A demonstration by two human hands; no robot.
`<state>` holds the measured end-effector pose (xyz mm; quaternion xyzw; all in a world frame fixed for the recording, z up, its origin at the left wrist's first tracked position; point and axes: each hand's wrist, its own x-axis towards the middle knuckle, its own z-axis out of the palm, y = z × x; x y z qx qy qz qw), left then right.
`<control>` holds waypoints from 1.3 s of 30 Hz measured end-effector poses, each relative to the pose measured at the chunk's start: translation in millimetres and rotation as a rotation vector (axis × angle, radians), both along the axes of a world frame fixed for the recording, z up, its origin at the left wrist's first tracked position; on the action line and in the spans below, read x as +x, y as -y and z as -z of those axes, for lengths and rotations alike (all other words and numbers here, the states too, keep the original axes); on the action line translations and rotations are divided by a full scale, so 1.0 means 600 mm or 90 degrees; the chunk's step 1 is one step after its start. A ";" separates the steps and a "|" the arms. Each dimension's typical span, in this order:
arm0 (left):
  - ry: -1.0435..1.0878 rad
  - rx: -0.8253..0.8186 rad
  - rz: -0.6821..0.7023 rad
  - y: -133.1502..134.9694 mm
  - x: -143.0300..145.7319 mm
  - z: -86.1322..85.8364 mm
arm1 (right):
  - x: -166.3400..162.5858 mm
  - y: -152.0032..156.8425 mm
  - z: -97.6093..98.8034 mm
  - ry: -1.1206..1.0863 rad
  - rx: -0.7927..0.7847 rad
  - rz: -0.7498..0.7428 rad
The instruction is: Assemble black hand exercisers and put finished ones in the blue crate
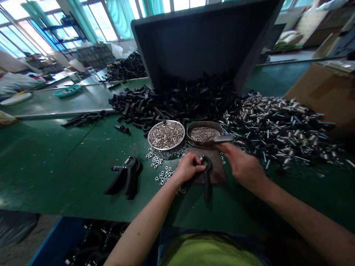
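Note:
My left hand is closed on a black plastic spring clamp, pinching it near its round top. The clamp lies over a dark metal plate, with its handle pointing toward me. Raised just to the right, my right hand is wrapped round a hammer, whose metal head is smeared by motion above the plate. Left of my hands, black spring clamps lie close together. Hex nuts are scattered beside my left wrist. What my left fingertips cover is hidden.
A round dish of metal pins and a tin of small rivets stand behind the plate. Black clamp parts spill from a tipped grey bin. Springs and screws heap at right, near a cardboard box. A blue crate sits below.

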<state>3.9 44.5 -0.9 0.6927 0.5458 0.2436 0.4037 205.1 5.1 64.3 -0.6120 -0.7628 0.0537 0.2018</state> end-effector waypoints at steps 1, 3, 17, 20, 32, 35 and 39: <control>-0.002 -0.002 -0.001 0.000 0.000 0.001 | -0.003 -0.006 0.005 0.042 -0.071 -0.030; -0.004 -0.002 0.001 0.000 -0.001 0.002 | -0.005 -0.012 0.007 0.076 -0.149 -0.062; -0.130 0.197 -0.046 0.045 -0.013 -0.004 | 0.005 0.000 0.026 0.085 -0.160 -0.037; -0.171 0.258 -0.087 0.080 -0.021 0.001 | 0.001 0.036 -0.009 -0.034 -0.027 -0.036; -0.250 0.174 -0.043 0.094 -0.022 0.009 | -0.018 0.055 0.004 0.010 -0.063 -0.038; -0.242 0.157 -0.043 0.092 -0.021 0.007 | -0.020 0.054 0.016 0.034 -0.045 -0.054; -0.247 0.115 -0.041 0.082 -0.021 -0.002 | -0.007 0.045 0.044 0.137 -0.164 -0.107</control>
